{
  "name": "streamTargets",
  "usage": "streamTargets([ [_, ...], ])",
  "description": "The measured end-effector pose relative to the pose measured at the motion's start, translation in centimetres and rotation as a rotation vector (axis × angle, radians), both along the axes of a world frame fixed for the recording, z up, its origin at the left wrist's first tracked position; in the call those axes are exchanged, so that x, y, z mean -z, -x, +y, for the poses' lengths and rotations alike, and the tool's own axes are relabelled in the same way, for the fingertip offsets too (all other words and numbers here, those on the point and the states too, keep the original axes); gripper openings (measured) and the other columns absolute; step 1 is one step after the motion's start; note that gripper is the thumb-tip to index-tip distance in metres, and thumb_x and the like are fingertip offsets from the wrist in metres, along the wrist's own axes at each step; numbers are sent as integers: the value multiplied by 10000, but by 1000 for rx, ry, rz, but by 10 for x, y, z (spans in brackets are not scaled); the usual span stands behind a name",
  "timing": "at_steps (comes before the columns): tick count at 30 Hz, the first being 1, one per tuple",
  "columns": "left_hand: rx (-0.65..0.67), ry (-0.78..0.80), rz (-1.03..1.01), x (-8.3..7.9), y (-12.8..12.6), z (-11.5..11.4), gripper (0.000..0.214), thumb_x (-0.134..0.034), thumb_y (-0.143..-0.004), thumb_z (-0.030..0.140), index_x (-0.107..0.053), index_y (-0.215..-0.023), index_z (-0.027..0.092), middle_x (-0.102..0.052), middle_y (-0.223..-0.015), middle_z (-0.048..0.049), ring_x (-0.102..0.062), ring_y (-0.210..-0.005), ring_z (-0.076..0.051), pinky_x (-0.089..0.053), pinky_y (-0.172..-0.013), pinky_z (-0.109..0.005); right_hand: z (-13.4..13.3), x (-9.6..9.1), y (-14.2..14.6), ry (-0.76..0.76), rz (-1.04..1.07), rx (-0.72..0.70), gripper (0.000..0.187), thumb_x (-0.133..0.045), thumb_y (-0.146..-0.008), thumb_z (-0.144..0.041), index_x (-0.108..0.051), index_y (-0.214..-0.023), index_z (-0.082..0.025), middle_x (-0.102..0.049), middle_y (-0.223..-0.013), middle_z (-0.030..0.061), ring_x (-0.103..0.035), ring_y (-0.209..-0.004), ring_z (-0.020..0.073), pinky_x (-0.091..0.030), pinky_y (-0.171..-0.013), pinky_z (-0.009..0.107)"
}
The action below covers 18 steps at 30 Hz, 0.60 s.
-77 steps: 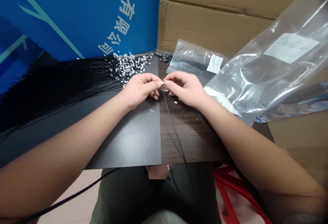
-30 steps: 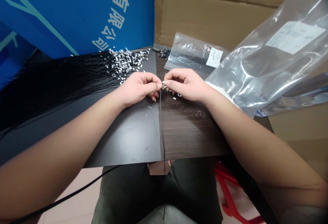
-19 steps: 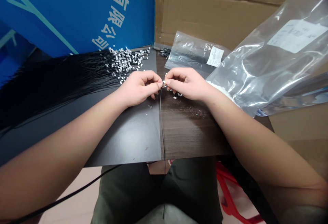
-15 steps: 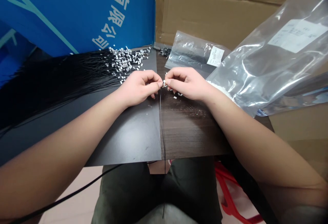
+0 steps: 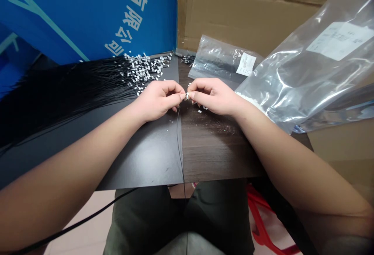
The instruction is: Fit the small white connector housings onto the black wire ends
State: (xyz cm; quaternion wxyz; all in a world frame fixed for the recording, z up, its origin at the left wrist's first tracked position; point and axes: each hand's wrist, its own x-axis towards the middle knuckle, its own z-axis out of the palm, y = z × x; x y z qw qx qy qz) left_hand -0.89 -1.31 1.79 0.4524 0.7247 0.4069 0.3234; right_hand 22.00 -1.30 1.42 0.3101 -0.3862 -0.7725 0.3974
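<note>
L hand & R hand both pinch a tiny white connector at the fingertips, mostly hidden, so exact grip is hard to make out. Thin black wire seems to hang from it, down past the edge of the black mat beside the dark wood table. Farther out: black wire bundle w/ white ends on mat, small poly bag, big poly bag cut off by frame at R.

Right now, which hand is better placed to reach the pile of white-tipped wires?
Probably the left hand: it lies right beside the pile. The right hand is on the far side of the white piece that both hands pinch, so it has farther to go.
</note>
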Motion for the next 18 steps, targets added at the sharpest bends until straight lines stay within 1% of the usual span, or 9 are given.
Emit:
streamTargets([
  [5,14,-8,3,2,1,0,154,-765,-855,307,-731,-843,158,-689,-723,-15,-637,-597,-127,-525,-597,-246,-1,-2,0,-14,-14,-17,134,-665,-966,-306,-668,-878,-205,-614,-750,-19,-487,-661,135,-371,-605,294],
  [11,3,-4,-9,1,1,0,130,-759,-855,283,-740,-842,155,-689,-709,-13,-635,-592,-126,-519,-596,-248,-1,-2,-1,10,-10,-19,149,-670,-977,-322,-672,-890,-202,-605,-744,-18,-490,-655,136,-368,-599,296],
  [15,-27,46,-42,0,0,-1,120,-751,-860,276,-741,-841,158,-677,-660,-5,-629,-582,-124,-525,-602,-243,0,-1,-1,-3,22,-14,182,-683,-991,-350,-665,-886,-202,-619,-764,-12,-497,-680,139,-378,-618,295],
  [18,-20,93,-53,-1,-1,-1,102,-749,-853,256,-734,-827,158,-682,-660,-12,-626,-578,-123,-534,-598,-243,1,1,-1,-8,24,-12,182,-693,-988,-354,-671,-894,-200,-622,-785,-8,-505,-698,142,-387,-635,299],
])
